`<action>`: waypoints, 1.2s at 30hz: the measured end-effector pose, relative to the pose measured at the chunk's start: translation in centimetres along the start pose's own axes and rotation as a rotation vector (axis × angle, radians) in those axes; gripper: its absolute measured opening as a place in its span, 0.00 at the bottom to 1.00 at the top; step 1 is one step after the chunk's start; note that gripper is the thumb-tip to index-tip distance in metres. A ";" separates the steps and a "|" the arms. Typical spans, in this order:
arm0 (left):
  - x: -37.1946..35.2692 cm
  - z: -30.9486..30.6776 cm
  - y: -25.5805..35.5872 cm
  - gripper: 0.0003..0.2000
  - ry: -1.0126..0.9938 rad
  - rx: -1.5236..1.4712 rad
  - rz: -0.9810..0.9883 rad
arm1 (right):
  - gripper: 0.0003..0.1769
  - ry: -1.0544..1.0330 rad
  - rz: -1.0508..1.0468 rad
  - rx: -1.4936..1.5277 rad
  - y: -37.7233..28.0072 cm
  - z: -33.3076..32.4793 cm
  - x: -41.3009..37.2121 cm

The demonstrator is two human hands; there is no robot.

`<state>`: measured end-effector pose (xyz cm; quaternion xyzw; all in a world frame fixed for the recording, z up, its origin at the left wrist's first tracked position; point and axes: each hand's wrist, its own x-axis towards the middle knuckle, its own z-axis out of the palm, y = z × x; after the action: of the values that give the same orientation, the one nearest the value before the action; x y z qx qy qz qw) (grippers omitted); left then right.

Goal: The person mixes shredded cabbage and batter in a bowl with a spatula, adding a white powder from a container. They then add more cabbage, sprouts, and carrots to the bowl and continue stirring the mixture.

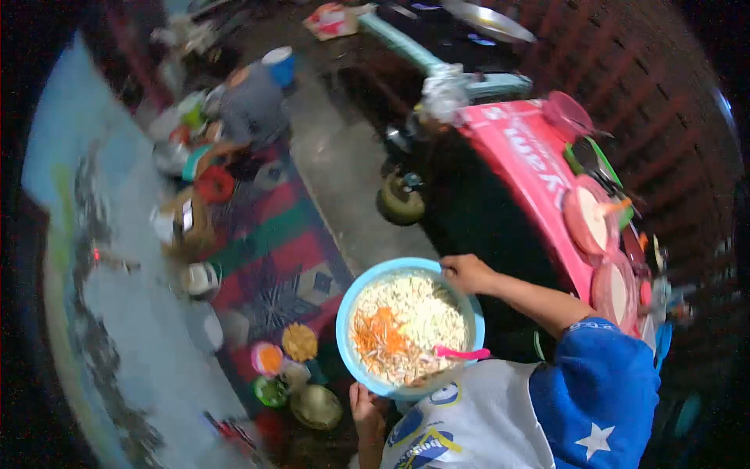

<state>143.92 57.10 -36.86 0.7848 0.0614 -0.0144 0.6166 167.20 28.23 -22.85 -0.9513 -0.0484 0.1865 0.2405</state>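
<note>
A light blue basin (350, 361) is held close against my white and blue shirt. Inside it lie pale shredded food (422, 309), orange shreds (379, 332) and some brownish strips. A pink spoon (465, 354) leans in the basin, its handle crossing the rim on my side. With its fingers bent over the far right rim, my right hand (466, 273) is closed on the basin. My left hand (367, 408) grips the basin's near left edge from the side, and part of its fingers is hidden beneath it.
On a patterned mat (266, 234) at left sit several bowls, including yellow food (300, 342), and a person in grey (254, 105). To the right, a pink-covered table (519, 168) carries pink containers (590, 219). A green gas cylinder (401, 202) stands on the floor ahead.
</note>
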 end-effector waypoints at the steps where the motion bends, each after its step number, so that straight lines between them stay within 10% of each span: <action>1: 0.7 -0.7 0.0 0.14 -0.035 -0.402 -0.111 | 0.19 0.132 -0.027 -0.001 -0.9 -0.5 -2.5; 4: 3.3 -0.7 -1.6 0.14 -0.026 -0.813 -0.440 | 0.19 0.351 -0.021 0.006 0.2 3.7 -6.1; 12: 6.7 -5.2 -5.9 0.11 -0.407 -0.664 -0.100 | 0.18 0.822 0.131 -0.081 -1.3 11.6 -14.8; 27: 12.1 -10.9 -0.8 0.09 -0.592 -0.376 -0.168 | 0.17 0.791 0.469 -0.051 -5.3 16.5 -17.4; 36: 14.7 -9.5 7.3 0.07 -0.573 -0.210 -0.052 | 0.14 0.437 0.495 -0.254 -20.7 20.6 -21.8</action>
<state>158.79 65.83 -29.01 0.6789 -0.0935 -0.2444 0.6860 139.18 51.58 -22.56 -0.9739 0.2135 0.0238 0.0726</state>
